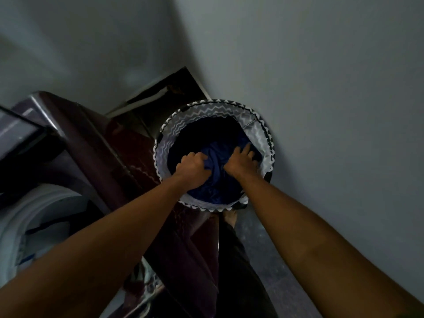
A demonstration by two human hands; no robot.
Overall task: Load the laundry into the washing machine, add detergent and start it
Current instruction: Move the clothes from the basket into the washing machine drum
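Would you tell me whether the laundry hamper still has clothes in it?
Yes: crumpled blue fabric lies inside the hamper, gripped by the left hand and touched by the right hand.
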